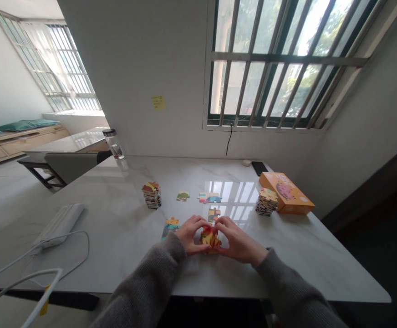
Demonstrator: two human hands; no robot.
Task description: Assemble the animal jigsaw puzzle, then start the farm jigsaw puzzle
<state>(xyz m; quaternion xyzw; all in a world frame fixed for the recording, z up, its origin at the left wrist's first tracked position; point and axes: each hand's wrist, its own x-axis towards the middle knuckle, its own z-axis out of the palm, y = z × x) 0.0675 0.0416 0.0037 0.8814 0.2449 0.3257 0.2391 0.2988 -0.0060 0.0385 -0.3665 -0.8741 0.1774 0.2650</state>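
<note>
My left hand (193,233) and my right hand (236,240) meet over red and yellow jigsaw puzzle pieces (211,238). Thumbs and fingers of both hands curl round the edges of these pieces, partly covering them. Just beyond the fingertips lies another puzzle piece (214,213). Beside my left hand are blue and orange joined pieces (171,226), partly hidden by the wrist. Farther back on the table are a green piece (182,196) and a joined strip of pieces (210,197).
Stacks of puzzle pieces stand at left (152,196) and right (266,202). An orange box (289,193) sits behind the right stack, near a black phone (259,168). A white power strip (62,224) with cables, and a bottle (114,144), are on the left of the white table (126,255).
</note>
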